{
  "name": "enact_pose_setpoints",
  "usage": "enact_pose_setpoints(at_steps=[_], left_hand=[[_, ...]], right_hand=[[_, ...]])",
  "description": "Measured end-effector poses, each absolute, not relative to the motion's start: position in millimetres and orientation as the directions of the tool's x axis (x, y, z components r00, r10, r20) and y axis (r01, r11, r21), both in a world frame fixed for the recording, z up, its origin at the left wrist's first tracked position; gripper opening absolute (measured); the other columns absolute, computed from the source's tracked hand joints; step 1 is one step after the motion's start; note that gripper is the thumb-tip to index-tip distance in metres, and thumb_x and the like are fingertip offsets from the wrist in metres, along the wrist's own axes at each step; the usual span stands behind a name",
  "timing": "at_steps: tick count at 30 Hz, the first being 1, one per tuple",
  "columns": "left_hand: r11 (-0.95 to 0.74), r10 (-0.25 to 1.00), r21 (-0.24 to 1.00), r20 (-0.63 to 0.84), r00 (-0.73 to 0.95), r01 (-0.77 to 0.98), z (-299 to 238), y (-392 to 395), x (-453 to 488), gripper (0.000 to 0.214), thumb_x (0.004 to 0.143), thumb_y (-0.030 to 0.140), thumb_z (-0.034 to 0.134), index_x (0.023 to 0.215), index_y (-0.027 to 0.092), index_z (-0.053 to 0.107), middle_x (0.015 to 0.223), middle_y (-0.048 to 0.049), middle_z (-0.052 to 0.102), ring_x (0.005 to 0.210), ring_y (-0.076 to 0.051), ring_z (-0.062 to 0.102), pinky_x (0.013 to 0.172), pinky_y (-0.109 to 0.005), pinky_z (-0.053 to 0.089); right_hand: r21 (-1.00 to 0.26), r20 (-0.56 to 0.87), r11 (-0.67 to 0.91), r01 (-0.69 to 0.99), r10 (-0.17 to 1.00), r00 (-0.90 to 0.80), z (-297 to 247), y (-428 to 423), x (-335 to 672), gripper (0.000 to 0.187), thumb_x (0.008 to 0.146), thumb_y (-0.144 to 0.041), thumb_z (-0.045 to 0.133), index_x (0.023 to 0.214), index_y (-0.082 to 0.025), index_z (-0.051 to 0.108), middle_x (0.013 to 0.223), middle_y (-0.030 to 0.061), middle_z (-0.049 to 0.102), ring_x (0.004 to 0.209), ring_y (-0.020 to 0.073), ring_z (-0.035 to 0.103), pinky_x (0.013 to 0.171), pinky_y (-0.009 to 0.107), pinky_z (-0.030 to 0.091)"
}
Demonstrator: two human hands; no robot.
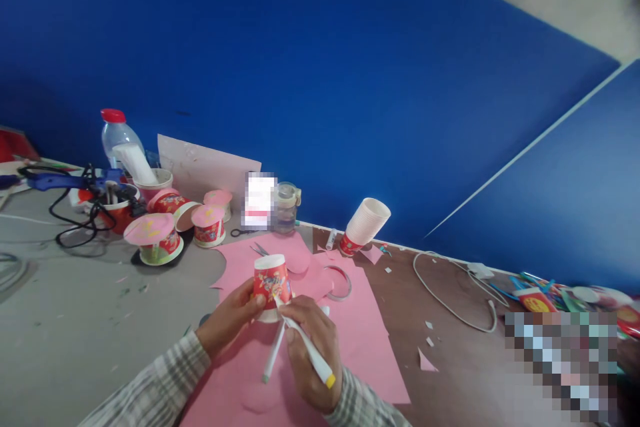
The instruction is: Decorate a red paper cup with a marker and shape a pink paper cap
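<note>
My left hand [233, 317] grips a red printed paper cup [271, 277], which stands upside down over the pink paper [363, 347]. In my right hand [315, 347] is a white marker [313, 350] with a yellow end; its tip meets or nearly meets the cup's printed side. A second white marker [273, 353], with a greenish end, lies on the paper just below the cup. Behind the cup are scissors [260, 249], partly hidden, and a roll of tape [338, 282] lies to its right.
Pink-topped paper cups [209, 223] stand at the left, near a cup of tools and a plastic bottle [120, 137]. A leaning stack of cups [366, 223], a glass jar [287, 207] and a white cable [445, 310] lie farther back and right. A blue partition [300, 80] rises behind.
</note>
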State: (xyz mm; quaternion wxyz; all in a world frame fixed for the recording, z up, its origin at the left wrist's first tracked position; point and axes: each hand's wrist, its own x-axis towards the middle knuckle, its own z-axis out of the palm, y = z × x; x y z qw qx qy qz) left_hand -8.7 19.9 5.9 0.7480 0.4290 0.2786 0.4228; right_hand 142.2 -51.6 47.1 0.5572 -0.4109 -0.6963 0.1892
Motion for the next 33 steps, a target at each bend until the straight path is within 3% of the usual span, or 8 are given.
enact_pose_setpoints(at_steps=[14,25,33], left_hand=[[0.205,0.876,0.885,0.024,0.482,-0.418,5,21,-9,0.045,0.060,0.034,0.067,0.102,0.016,0.062,0.099,-0.0164,0.070,0.096,-0.041,0.053,0.079,-0.053,0.041],[0.273,0.885,0.833,-0.022,0.465,-0.481,11,18,-9,0.042,0.058,0.034,0.068,0.096,0.016,0.065,0.092,-0.0156,0.072,0.091,-0.040,0.056,0.078,-0.053,0.042],[0.249,0.884,0.859,-0.013,0.468,-0.447,9,19,-9,0.047,0.057,0.035,0.069,0.099,0.016,0.064,0.100,-0.0177,0.070,0.095,-0.043,0.054,0.077,-0.054,0.042]], right_hand=[[-0.756,0.576,0.504,0.417,0.815,0.059,47,-45,146,0.025,0.078,-0.014,0.050,0.098,-0.021,0.062,0.078,0.0034,0.064,0.067,0.0223,0.063,0.060,0.031,0.051],[-0.743,0.589,0.562,0.364,0.807,-0.045,47,-54,143,0.024,0.076,-0.013,0.053,0.096,-0.021,0.064,0.082,0.0055,0.067,0.073,0.0238,0.063,0.065,0.033,0.052],[-0.769,0.571,0.498,0.401,0.817,0.078,48,-48,146,0.024,0.078,-0.015,0.052,0.098,-0.021,0.063,0.076,0.0032,0.065,0.065,0.0218,0.063,0.059,0.031,0.051]])
